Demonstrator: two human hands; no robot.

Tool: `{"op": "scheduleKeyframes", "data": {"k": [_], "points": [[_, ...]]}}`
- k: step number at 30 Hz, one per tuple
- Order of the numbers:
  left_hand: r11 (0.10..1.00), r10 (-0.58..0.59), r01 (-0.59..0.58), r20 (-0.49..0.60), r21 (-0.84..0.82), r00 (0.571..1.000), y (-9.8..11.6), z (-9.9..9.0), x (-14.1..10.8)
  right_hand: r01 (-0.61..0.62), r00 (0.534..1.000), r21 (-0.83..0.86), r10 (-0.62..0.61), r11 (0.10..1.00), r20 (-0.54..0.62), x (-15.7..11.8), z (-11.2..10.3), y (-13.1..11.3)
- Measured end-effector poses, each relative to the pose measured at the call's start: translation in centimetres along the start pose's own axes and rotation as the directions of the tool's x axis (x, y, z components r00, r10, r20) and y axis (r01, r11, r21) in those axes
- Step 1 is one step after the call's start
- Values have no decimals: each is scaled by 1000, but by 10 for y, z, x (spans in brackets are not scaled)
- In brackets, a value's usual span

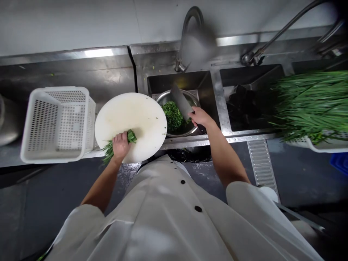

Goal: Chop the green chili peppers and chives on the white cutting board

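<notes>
My left hand (121,146) is closed around a bunch of green chives (131,136), pressing it on the round white cutting board (130,108). Cut ends face right, and the leaves trail past the board's front left edge. My right hand (200,117) grips a cleaver (181,103) by its dark handle. The broad blade is tilted over a metal bowl (196,97) in the sink. Chopped chives (172,115) fill the bowl's left part, close to the blade. A few green bits lie on the board's right side.
Left of the board stands a white plastic basket (57,123). A faucet (191,18) rises behind the sink, with a blurred grey shape before it. Another sink basin (251,98) holds something dark. Long chives (318,105) overhang a white basket (328,145) at the right.
</notes>
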State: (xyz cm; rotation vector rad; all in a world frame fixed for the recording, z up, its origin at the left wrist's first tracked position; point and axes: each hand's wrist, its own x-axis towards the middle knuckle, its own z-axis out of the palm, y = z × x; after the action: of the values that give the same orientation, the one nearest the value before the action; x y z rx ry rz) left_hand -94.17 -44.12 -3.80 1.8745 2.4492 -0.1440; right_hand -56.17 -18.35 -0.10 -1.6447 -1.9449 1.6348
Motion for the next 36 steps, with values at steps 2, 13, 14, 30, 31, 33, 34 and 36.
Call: {"op": "scheduleKeyframes", "data": {"k": [2,13,14,30,31,33,34,36], "points": [[1000,-12,12,-2,-17,1000,16,-3,15,-55,997,38,56,998,-46,-5,11,5],[993,-7,13,54,-121,999,37,-18,29,-215,959,-122,186,969,-212,-33,90,39],[992,-8,16,63,-128,998,35,-20,29,-186,966,-110,162,976,-201,-41,90,38],[990,-7,6,-5,-140,1000,51,-21,17,162,980,-657,-45,736,191,-116,163,-80],[988,-14,11,-18,-156,1000,47,-18,19,163,979,-678,-30,717,203,-116,170,-84],[982,-33,25,-42,-185,999,41,-15,21,160,976,-704,-4,692,218,-117,179,-90],[980,-45,34,-51,-198,998,38,-14,22,157,975,-712,6,684,220,-118,182,-92],[975,-55,40,-64,-220,996,36,-15,21,147,977,-726,16,672,213,-120,185,-95]]}}
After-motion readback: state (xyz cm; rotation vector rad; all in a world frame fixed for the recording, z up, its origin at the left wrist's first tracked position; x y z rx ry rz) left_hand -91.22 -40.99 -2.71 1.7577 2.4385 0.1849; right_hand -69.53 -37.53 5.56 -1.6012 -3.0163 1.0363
